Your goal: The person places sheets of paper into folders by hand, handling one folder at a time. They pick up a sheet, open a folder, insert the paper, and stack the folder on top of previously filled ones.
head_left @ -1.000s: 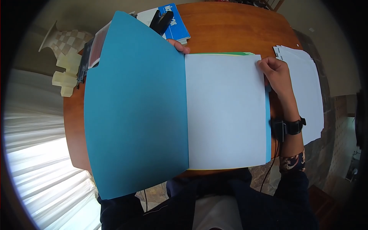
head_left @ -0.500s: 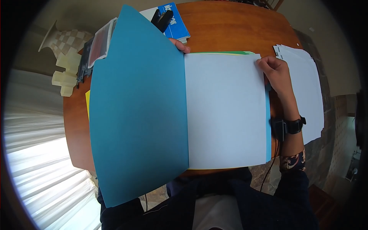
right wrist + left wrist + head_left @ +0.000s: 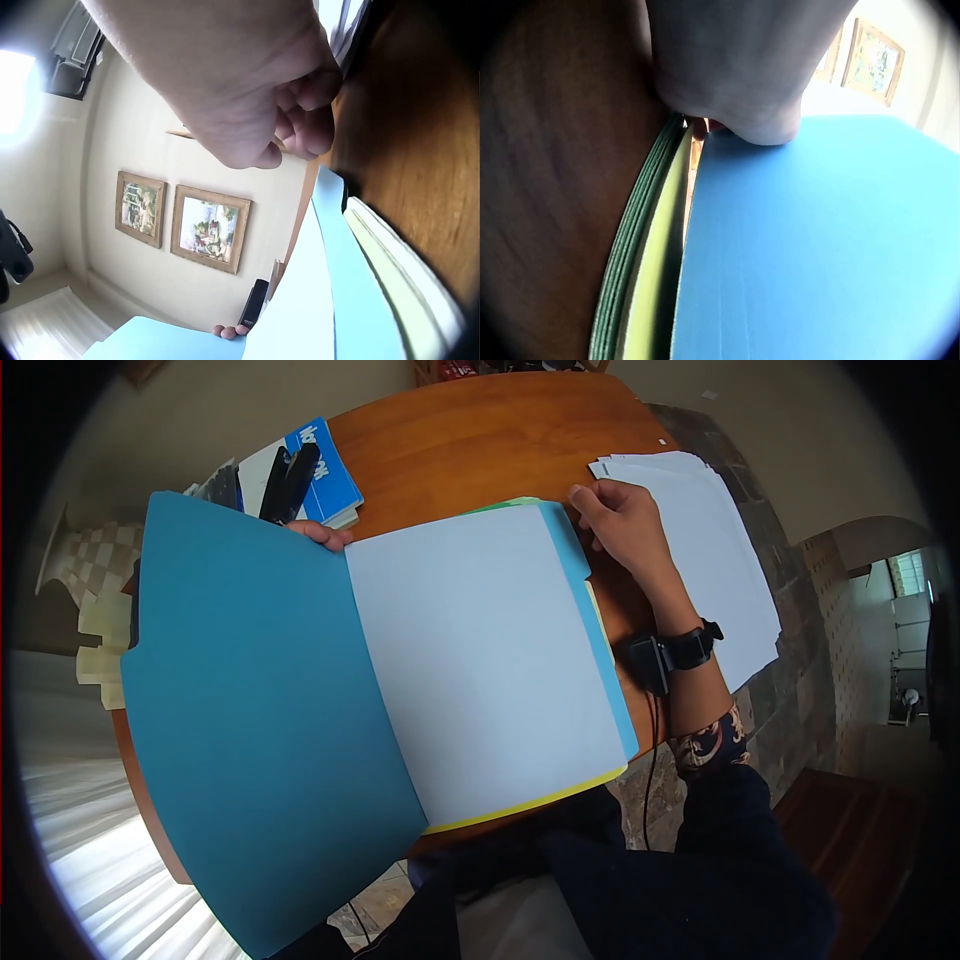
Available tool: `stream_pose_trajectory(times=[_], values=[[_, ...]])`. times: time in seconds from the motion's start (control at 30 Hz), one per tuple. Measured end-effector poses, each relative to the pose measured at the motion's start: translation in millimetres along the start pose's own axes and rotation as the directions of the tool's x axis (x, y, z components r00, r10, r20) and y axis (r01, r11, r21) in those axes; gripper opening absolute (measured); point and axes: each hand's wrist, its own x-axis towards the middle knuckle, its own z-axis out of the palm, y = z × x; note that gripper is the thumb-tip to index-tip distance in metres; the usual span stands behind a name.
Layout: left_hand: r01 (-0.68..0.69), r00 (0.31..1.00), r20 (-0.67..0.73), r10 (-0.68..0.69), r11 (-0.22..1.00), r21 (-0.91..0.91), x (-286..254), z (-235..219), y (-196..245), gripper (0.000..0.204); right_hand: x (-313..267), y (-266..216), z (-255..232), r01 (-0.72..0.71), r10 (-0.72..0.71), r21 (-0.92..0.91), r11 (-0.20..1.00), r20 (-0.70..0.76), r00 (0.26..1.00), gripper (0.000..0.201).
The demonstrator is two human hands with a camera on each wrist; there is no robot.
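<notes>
A blue folder (image 3: 260, 710) lies spread, its left cover tilted up from the table. White paper (image 3: 480, 670) fills its right side, with a strip of blue back cover and a tab showing beyond the paper's right edge. My left hand (image 3: 322, 535) holds the folder at the top of its fold; most of this hand is hidden behind the cover. In the left wrist view, green and yellow edges (image 3: 652, 247) lie beside the blue cover. Just past the folder's top right corner, my right hand (image 3: 630, 525) hovers with loosely curled, empty fingers.
A pile of white papers (image 3: 700, 560) lies at the table's right. At the back left a black stapler (image 3: 290, 485) rests on a blue-and-white notebook (image 3: 330, 480). Pale yellow paper shapes (image 3: 102, 645) are at the left edge. A cable runs from the right wrist.
My right hand has let go of the white paper's top right corner and moved slightly off it. The head view has turned, so the folder appears tilted and farther left.
</notes>
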Motion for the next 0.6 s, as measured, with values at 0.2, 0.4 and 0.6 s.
stream_pose_trajectory(times=[0.2,0.4,0.6], values=[[-0.268,0.961,0.118,0.252,0.952,0.151,0.2,2.9,-3.4,0.033,-0.4,1.1,2.5,-0.027,0.029,-0.021,0.999,0.061,0.998,0.035],[-0.033,0.999,0.025,0.028,0.976,0.214,-4.0,-4.0,10.8,0.033,-1.3,2.2,2.9,-0.026,0.032,-0.063,0.998,0.098,0.995,0.036],[0.048,0.999,0.027,-0.046,0.996,-0.082,-2.8,-8.1,14.3,0.034,2.5,9.8,4.5,0.006,0.009,-0.143,0.990,0.099,0.995,0.041]])
